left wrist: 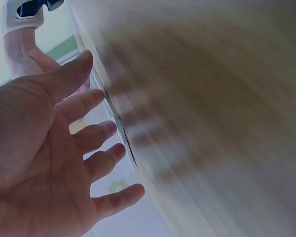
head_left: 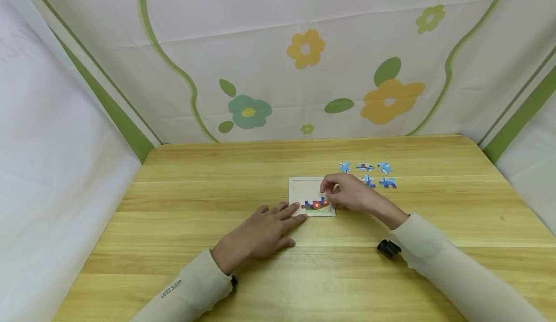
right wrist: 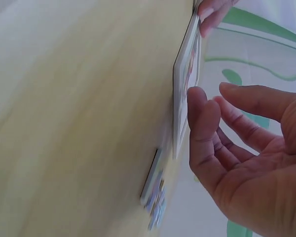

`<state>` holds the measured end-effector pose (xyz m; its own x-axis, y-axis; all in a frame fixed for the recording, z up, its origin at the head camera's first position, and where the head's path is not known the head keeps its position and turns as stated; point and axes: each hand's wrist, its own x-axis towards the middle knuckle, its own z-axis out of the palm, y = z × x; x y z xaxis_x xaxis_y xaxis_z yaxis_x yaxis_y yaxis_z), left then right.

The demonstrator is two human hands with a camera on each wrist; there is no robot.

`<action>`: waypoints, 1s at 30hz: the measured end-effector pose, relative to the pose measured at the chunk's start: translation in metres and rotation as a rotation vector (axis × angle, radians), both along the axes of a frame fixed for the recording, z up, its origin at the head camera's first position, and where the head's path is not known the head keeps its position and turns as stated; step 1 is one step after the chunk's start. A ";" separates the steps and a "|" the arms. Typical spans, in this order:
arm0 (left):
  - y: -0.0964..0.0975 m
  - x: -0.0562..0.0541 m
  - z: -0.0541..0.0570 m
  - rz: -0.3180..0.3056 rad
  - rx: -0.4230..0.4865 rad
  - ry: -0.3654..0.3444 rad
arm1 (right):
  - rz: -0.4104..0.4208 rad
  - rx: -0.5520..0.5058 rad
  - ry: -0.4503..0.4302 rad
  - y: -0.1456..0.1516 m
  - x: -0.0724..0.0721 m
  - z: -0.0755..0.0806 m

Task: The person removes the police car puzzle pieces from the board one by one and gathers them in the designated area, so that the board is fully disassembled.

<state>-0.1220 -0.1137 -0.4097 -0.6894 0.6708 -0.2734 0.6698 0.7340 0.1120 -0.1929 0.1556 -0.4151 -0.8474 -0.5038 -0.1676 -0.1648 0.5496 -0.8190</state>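
A shallow white puzzle tray (head_left: 310, 186) lies on the wooden table, with joined jigsaw pieces (head_left: 316, 205) in red, blue and green along its near side. My left hand (head_left: 265, 230) rests at the tray's near left corner, fingers spread and fingertips on its edge. In the left wrist view the palm of that hand (left wrist: 44, 153) shows, holding nothing. Over the tray's right side is my right hand (head_left: 349, 191), fingers bent, fingertips close to the joined pieces. The right wrist view shows this hand (right wrist: 251, 148) with a gap between thumb and forefinger and nothing in it.
Several loose blue and white jigsaw pieces (head_left: 384, 168) lie on the table (head_left: 208, 182) behind and to the right of the tray, some partly behind my right hand. A flower-printed cloth (head_left: 260, 61) hangs along the table's back edge. White cloth flanks both sides.
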 end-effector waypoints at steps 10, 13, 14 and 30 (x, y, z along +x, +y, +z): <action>0.000 -0.001 -0.001 0.010 0.006 -0.015 | 0.047 0.013 0.012 -0.014 0.000 -0.003; 0.000 -0.001 0.000 0.012 0.010 -0.020 | 0.048 0.022 0.015 -0.016 0.000 -0.003; 0.000 -0.001 0.000 0.012 0.012 -0.021 | 0.049 0.027 0.014 -0.017 -0.001 -0.003; -0.001 0.000 0.000 0.019 0.032 -0.035 | 0.078 0.030 -0.044 -0.023 -0.003 -0.005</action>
